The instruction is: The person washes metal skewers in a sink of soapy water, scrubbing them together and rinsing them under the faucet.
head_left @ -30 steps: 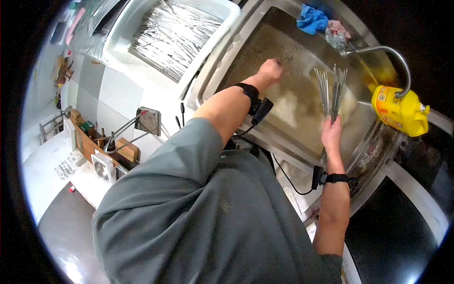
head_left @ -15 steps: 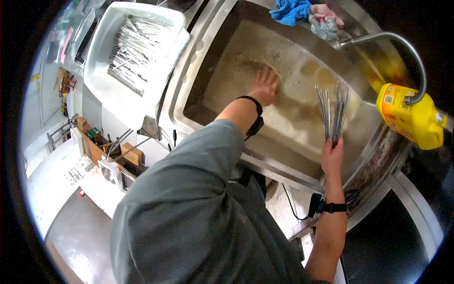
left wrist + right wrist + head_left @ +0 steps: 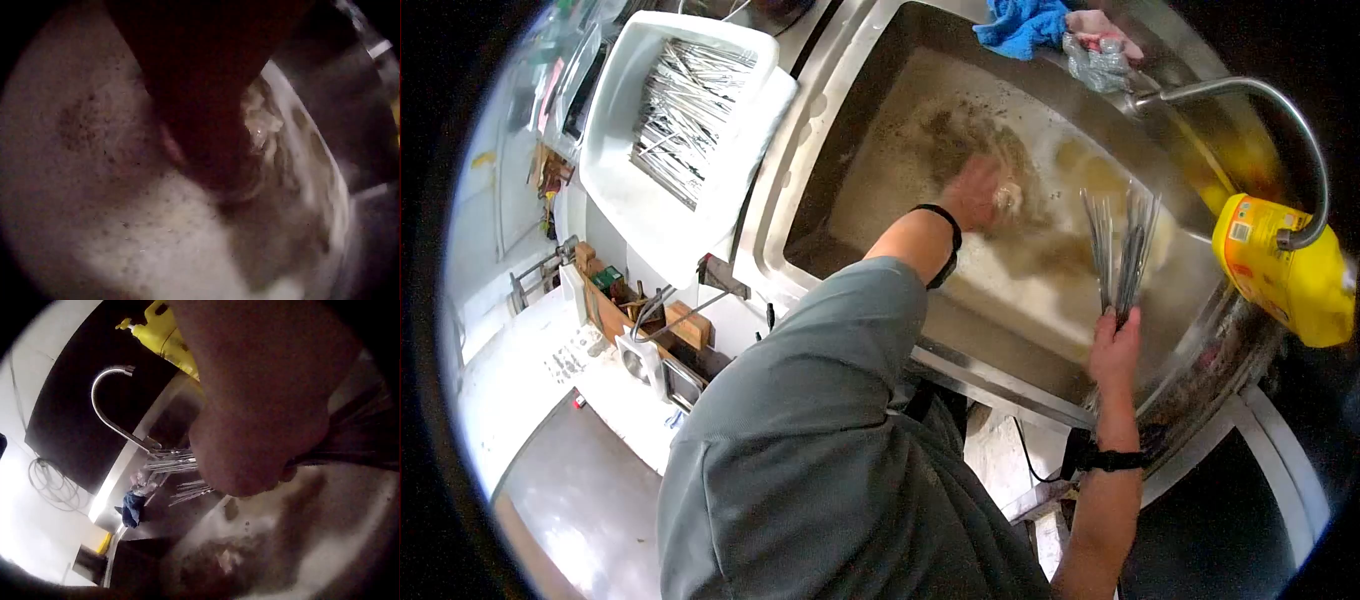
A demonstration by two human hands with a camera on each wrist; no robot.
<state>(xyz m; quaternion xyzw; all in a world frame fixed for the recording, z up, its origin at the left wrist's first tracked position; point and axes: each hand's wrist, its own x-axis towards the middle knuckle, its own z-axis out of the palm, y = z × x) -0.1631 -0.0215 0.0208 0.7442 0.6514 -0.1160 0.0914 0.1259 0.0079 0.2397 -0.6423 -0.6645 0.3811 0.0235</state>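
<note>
My right hand grips a bundle of thin metal skewers that fan upward over the sink's right side. In the right wrist view the skewers stick out on both sides of the fist. Murky water fills the steel sink, and my left hand is in it near the middle, fingers extended and blurred. Water splashes around that hand. The left wrist view shows the hand dark against the cloudy water, its fingertips hidden.
A white tub of many skewers stands left of the sink. A curved faucet and a yellow jug are at the right. Blue cloth lies on the back ledge. A wooden toolbox sits at lower left.
My left hand, closed above the sink at first, has spread its fingers and moved into the water, stirring it up. The right hand keeps its hold on the skewers. The head view has shifted.
</note>
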